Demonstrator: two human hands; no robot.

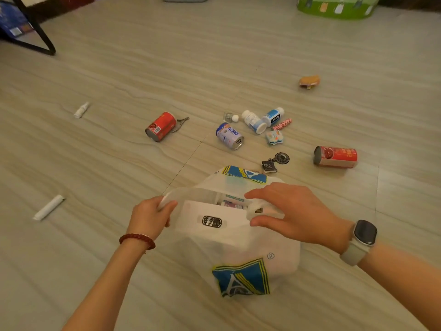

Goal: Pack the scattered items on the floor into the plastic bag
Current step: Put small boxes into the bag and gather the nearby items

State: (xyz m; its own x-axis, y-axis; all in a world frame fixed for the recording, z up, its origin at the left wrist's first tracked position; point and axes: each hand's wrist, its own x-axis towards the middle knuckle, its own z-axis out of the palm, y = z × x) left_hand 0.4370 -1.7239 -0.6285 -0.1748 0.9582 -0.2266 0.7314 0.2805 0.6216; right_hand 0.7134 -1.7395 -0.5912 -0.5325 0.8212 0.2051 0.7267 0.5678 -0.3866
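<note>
A white plastic bag (241, 254) with a blue and yellow print stands open on the floor in front of me. My left hand (149, 217) grips its left handle. My right hand (293, 212) pinches the right handle between thumb and fingers. A white box with a black label (212, 220) and other packets lie inside. Scattered beyond it are a red can (161, 126), a second red can (336, 156), a blue and white can (229, 136), two white bottles (262, 119), a black keychain (275, 162) and a pink tube (282, 124).
A white tube (49, 207) lies at the left, a small white bottle (81, 110) farther back, a brown item (309, 81) at the right rear. A black frame leg (43, 37) stands at the back left, a green container (336, 7) at the back right.
</note>
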